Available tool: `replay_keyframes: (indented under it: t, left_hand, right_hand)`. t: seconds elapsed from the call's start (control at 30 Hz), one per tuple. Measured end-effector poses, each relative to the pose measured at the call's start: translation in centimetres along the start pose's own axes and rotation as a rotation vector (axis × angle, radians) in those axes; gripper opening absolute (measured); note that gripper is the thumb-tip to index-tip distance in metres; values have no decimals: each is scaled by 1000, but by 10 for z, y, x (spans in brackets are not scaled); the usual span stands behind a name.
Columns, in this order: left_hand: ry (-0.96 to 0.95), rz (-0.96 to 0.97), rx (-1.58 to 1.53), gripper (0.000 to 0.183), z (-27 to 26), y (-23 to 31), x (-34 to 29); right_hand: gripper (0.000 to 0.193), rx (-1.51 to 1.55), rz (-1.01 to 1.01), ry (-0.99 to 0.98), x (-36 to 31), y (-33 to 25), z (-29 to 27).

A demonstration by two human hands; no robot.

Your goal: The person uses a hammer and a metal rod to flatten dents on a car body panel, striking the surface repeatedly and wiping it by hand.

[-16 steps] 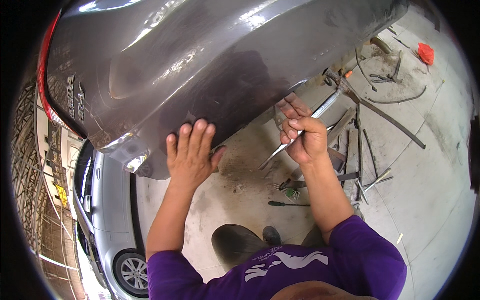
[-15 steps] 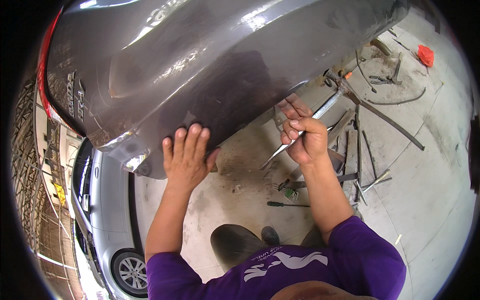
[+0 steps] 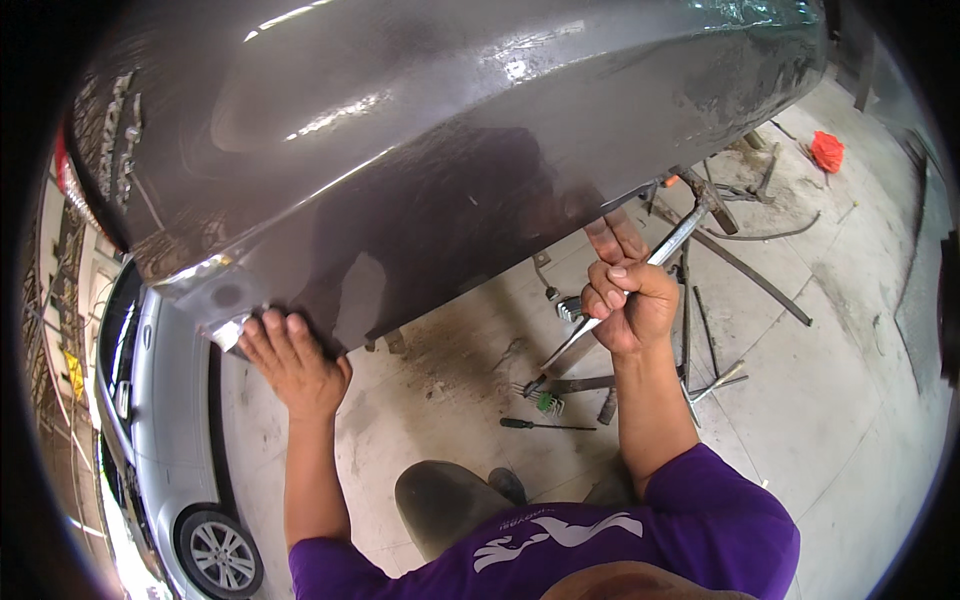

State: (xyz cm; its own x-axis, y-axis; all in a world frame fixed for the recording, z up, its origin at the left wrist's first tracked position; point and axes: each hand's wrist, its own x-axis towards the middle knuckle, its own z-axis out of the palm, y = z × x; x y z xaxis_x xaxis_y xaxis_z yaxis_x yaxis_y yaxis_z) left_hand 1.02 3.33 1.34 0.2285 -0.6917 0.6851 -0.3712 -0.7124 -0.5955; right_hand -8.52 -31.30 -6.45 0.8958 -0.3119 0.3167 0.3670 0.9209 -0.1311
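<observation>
A dark grey car rear panel (image 3: 440,215), glossy and dusty in patches, spans the upper part of the view. My left hand (image 3: 295,370) lies with fingers stretched out on its lower left corner, beside a shiny rubbed patch (image 3: 225,297). My right hand (image 3: 632,300) is closed round the metal handle of a hammer (image 3: 672,240), at the panel's lower edge. The hammer's head points up and right, and its handle end points down and left. Two of my right fingers reach toward the panel edge; whether they touch it I cannot tell.
On the floor lie a dark-handled screwdriver (image 3: 545,425), a green-and-metal piece (image 3: 547,402), long dark strips (image 3: 755,275) and several other tools. A red crumpled item (image 3: 827,151) is farther right. A silver car (image 3: 175,400) stands at the left.
My left hand has slid left along the panel to its corner. My right hand, still holding the hammer, sits slightly lower and farther right in the view, which has also shifted.
</observation>
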Motion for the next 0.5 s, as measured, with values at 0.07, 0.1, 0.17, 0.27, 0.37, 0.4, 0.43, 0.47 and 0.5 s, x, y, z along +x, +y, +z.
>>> replay_keyframes:
  t: [0.07, 0.1, 0.17, 0.27, 0.37, 0.4, 0.43, 0.47, 0.5]
  left_hand:
    - [53, 1, -34, 87, -1, 0, 0]
    - [81, 5, -44, 83, 0, 0, 2]
    - [117, 9, -53, 76, -4, 1, 4]
    - [188, -3, -98, 67, 4, 8, 4]
    - [229, -18, -113, 70, 8, 14, 4]
    - [249, -35, -129, 67, 10, 17, 3]
    - [265, -28, -122, 66, 11, 17, 3]
    - [281, -25, -110, 66, 10, 15, 2]
    - [295, -23, -98, 65, 10, 13, 1]
  right_hand:
    - [64, -151, -57, 74, -2, -5, 3]
    - [64, -227, -88, 112, -3, -7, 3]
    - [44, -393, -266, 168, -4, -19, -5]
    - [34, -610, -519, 198, -11, -37, -14]
    - [39, -853, -718, 226, -25, -47, -8]
    - [42, -931, -776, 236, -32, -47, -8]
    - [43, -1041, -779, 255, -38, -46, -7]
    - [43, -1150, -778, 271, -41, -44, -5]
    - [44, -1258, -773, 291, -45, -43, -4]
